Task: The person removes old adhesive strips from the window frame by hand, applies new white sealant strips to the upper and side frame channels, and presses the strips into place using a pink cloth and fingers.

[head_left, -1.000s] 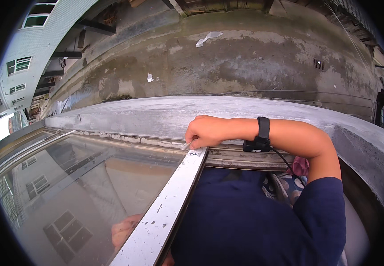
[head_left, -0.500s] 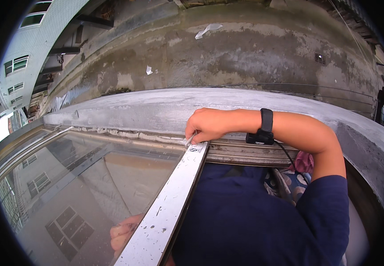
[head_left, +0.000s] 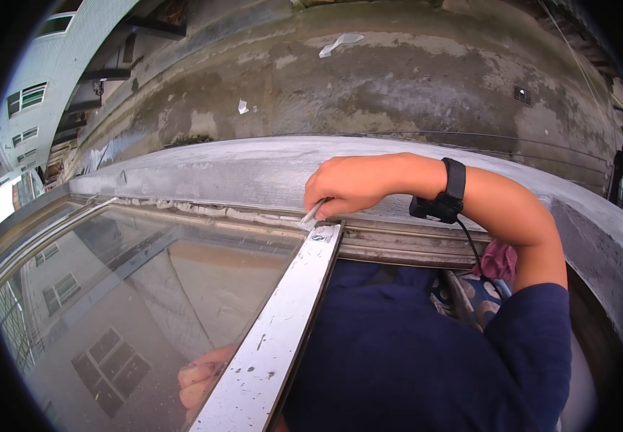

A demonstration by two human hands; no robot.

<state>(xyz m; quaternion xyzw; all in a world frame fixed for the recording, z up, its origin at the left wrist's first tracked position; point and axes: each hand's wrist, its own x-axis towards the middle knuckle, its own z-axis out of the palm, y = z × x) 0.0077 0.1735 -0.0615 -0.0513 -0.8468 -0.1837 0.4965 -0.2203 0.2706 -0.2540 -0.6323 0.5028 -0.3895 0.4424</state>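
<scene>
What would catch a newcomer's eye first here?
Probably the bare right forearm arching across the right side, a black band near its wrist. The right hand pinches a small pale object by the upper end of the speckled white frame. Left of that, window glass shows a reflected building.

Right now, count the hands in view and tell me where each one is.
2. The right hand is at the far end of the white window bar, pinching a pale scrap; the left hand shows left of the bar's near end, partly hidden by it.
</scene>
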